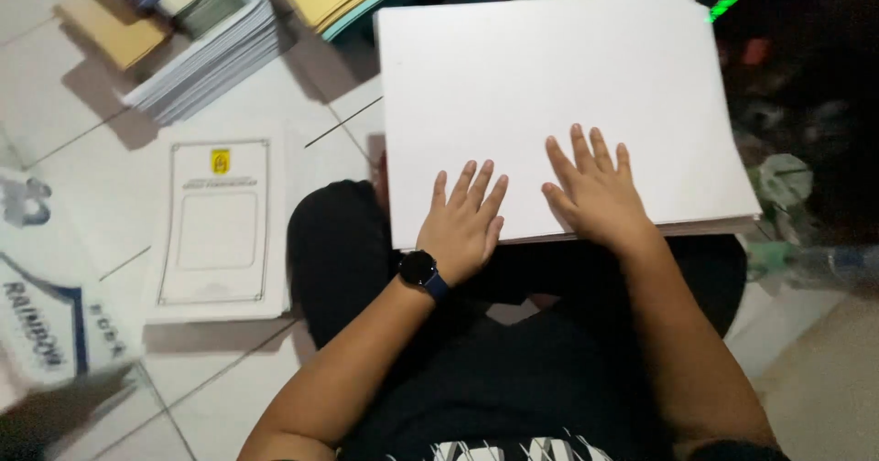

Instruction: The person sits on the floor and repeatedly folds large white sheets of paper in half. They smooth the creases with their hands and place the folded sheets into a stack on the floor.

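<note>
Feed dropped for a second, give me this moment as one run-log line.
left hand: flat on white paper stack, wears watch | right hand: flat on same stack | stack: across lap | printed sheets: on floor beside

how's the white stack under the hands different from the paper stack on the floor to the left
The white stack lies on the person's lap, blank on top, with the left hand and right hand flat on it. The floor stack sits on the tiles, untouched, and its top sheet carries a printed border and a small yellow emblem. The white stack looks larger and lies slightly askew. Both are stacks of white sheets.
</note>
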